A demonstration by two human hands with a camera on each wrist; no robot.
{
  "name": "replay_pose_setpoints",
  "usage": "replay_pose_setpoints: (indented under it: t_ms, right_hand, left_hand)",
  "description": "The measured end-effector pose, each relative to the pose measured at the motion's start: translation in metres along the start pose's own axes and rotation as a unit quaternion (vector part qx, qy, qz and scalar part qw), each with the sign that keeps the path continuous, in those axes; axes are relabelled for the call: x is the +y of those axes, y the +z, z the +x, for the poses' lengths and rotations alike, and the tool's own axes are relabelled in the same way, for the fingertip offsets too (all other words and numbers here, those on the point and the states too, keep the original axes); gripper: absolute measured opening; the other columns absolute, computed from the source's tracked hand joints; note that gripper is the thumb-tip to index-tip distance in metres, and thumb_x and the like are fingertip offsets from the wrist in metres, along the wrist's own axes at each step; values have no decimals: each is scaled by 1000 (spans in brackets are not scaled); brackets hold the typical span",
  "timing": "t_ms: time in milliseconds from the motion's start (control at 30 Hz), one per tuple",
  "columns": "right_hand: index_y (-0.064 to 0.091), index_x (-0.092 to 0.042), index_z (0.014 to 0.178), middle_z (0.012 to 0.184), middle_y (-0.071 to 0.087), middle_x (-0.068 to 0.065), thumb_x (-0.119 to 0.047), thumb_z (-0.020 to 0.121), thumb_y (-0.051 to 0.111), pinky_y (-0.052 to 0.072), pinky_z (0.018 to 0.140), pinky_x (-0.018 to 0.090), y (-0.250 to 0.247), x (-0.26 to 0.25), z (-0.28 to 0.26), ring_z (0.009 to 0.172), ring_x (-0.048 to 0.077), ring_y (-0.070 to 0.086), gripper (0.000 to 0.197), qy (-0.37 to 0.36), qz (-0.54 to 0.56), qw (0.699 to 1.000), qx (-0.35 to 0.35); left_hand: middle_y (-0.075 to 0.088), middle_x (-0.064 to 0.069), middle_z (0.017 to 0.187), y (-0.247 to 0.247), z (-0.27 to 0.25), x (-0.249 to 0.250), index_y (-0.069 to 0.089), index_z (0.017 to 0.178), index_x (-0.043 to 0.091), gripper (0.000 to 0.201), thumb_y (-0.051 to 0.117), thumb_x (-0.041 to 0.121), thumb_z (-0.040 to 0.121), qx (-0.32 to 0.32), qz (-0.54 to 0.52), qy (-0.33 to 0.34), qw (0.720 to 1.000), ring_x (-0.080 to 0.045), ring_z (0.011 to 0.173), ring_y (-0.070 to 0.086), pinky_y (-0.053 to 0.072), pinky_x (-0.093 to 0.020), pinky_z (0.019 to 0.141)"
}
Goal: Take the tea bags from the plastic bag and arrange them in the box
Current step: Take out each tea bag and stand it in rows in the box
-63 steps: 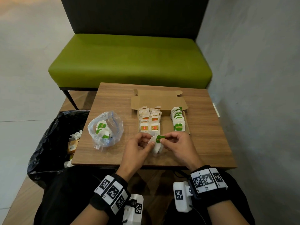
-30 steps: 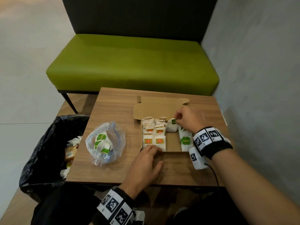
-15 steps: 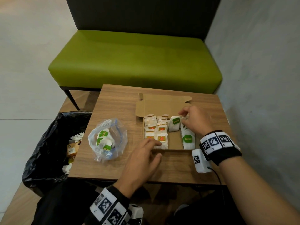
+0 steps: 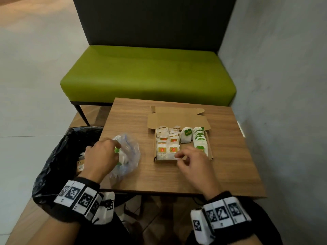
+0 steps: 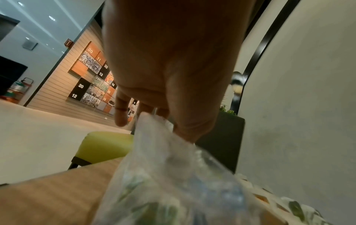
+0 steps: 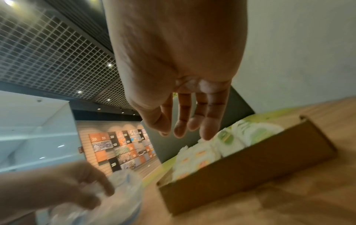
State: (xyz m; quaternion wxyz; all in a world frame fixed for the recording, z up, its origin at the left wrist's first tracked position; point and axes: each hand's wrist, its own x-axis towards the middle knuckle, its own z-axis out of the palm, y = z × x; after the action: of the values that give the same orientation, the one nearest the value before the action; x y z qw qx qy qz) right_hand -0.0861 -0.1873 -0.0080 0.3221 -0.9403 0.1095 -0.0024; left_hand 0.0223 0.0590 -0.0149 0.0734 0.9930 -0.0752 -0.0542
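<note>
A: On the wooden table (image 4: 230, 156), as seen from the head camera, where is the plastic bag (image 4: 126, 152) placed against the hands?

B: It is found at the table's left side, directly under the left hand (image 4: 100, 156), whose fingers are pushed into its open mouth. The box (image 4: 210, 152) is set well to the right of it, with the right hand (image 4: 194, 161) hovering over its near edge. The bag is therefore reached by the left hand, not the right.

A: And the tea bags?

B: Green-tagged tea bags in the bag (image 4: 117, 150) are glimpsed just past the left fingertips. Red-tagged tea bags (image 4: 167, 144) are stood in rows on the box's left, a green-tagged row (image 4: 200, 140) on its right, and one lone green-tagged bag (image 4: 186, 135) at the back of the middle lane, whose long axis runs away from the person.

A: What is shown from the left wrist?

B: The crumpled film (image 5: 173, 175) is seen right below the fingers (image 5: 121, 112). Whether anything is pinched cannot be told; it is blurred.

A: And from the right wrist?

B: The right hand's fingers (image 6: 209, 129) are hung loosely, nothing held, just above the box's contents (image 6: 221, 144). The left hand (image 6: 57, 187) is seen at the bag (image 6: 119, 197). It is judged that the next tea bag must be carried rightward into the middle lane.
</note>
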Motion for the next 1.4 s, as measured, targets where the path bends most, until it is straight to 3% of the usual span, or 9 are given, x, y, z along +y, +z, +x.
replay_pose_setpoints:
  t_ms: [200,333,467,600,767,933,1033,1233,1400]
  right_hand:
    - [73,-31,109,130,43,-12,-38,94,61,46,100,31,47,-36,-23,122,6,43,21,-55,110,992,-24]
    - [74,-34,110,148,36,-6,-45,88,67,42,106,34,59,-49,-30,133,7,36,26,-15,170,984,-50]
    - [69,-32,121,125,59,-6,-31,87,70,42,98,24,62,-51,-42,121,12,53,34,-27,104,991,-74]
    - [65,-30,126,127,48,-11,-17,92,64,46,96,24,59,-51,-58,113,11,53,37,-37,19,997,-60]
    - [72,-32,109,153,32,-10,-21,94,61,48,97,30,60,-54,-75,121,15,54,22,-48,-22,998,-37]
    - [64,-34,123,158,21,-7,-45,88,66,44,106,38,60,-55,-77,137,16,37,37,-25,-49,996,-73]
    - [59,-35,131,161,17,-2,-47,87,67,40,109,39,58,-56,-77,143,20,27,46,-7,-86,992,-91]
    - [67,-32,104,146,32,-5,-43,84,72,47,98,33,66,-56,-79,133,16,33,23,-10,-61,995,-79]
    - [70,-34,108,145,35,-6,-47,84,70,46,100,38,70,-54,-74,130,18,33,27,6,-47,995,-85]
  left_hand:
    - [68,0,116,-4,-46,-1,71,110,20,37,69,3,77,27,-138,29,990,-24,106,63,51,-34,86]
    - [68,8,116,-8,-76,-2,71,110,23,39,74,5,75,20,-215,71,974,-17,106,64,49,-29,94]
    - [58,15,118,-3,-99,-3,64,119,26,48,76,15,74,-19,-224,94,970,-11,109,59,44,-22,94]
    - [54,8,129,4,-117,-1,53,132,25,64,72,32,70,-30,-99,91,990,-21,111,59,48,-43,95]
    - [49,7,134,3,-129,7,44,138,23,71,71,32,73,-20,-99,86,991,-21,109,60,49,-44,91]
    - [41,7,141,4,-138,18,38,143,22,72,71,30,80,-20,-153,109,982,-19,108,60,49,-30,85]
    - [38,9,142,6,-139,21,38,144,22,71,71,29,81,-11,-166,130,977,-15,114,55,46,-24,86]
    - [41,8,138,10,-138,22,43,139,21,70,74,18,76,18,-194,172,966,-15,112,56,46,-21,84]
    - [42,6,139,9,-138,22,45,139,18,70,74,13,76,25,-219,204,954,-11,120,49,37,-12,94]
